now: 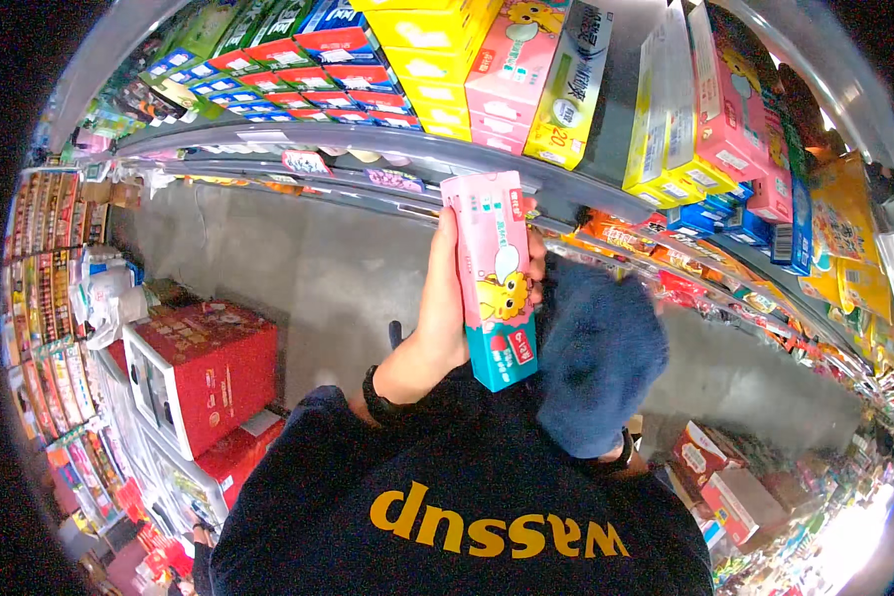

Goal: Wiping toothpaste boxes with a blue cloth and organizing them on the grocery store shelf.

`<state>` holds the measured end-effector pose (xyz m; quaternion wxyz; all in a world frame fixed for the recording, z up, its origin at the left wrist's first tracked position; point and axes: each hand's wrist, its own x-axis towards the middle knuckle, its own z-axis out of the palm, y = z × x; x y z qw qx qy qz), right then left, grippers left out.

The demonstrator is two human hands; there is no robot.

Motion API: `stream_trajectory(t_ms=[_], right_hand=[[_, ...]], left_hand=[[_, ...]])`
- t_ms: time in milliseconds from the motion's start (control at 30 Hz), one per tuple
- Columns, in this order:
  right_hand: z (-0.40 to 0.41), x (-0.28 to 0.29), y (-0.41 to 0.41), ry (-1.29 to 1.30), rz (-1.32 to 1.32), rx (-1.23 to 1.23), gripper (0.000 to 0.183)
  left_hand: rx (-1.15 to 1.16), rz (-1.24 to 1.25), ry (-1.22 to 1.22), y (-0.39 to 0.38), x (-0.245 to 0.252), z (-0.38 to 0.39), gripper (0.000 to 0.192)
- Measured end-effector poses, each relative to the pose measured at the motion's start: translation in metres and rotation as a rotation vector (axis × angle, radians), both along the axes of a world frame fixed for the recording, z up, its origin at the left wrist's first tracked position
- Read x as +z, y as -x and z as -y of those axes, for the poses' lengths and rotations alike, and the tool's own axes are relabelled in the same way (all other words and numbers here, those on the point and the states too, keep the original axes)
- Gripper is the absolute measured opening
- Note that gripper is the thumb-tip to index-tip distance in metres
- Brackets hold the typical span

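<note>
My left hand (436, 320) grips a pink and teal toothpaste box (498, 279) upright before my chest. The thumb lies along its left side, and the fingers wrap behind to its right edge. A yellow cartoon animal and printed writing decorate the front. Just right of the box is a crumpled blue cloth (603, 350). It covers my right hand, with only the wrist and a dark band (626, 451) showing below it; the fingers are hidden. Matching pink boxes (514, 67) stand on the shelf above, beside a yellow and black box (566, 89).
Shelf edges (328, 138) curve across ahead of me. Stacked yellow boxes (432, 67) and red and blue boxes (335, 52) fill the upper left. Hanging yellow packets (849, 231) are at right. Red cartons (216, 372) stand at left, opened cartons (737, 492) at lower right.
</note>
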<state>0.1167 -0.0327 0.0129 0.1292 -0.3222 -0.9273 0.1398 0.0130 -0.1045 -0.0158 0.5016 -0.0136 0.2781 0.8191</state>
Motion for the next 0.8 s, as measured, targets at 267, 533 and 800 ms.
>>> stream_trajectory(t_ms=[267, 533, 800], right_hand=[[-0.006, -0.002, 0.009, 0.157, -0.138, 0.358, 0.033], [0.013, -0.022, 0.013, 0.242, -0.190, 0.560, 0.048], [0.018, -0.043, -0.002, 0.262, -0.259, 0.598, 0.052]], left_hand=[[-0.112, 0.117, -0.084, -0.008, -0.023, 0.014, 0.043], [0.049, -0.292, 0.085, -0.007, -0.013, 0.022, 0.050], [0.063, -0.011, 0.284, -0.005, 0.001, 0.017, 0.050]])
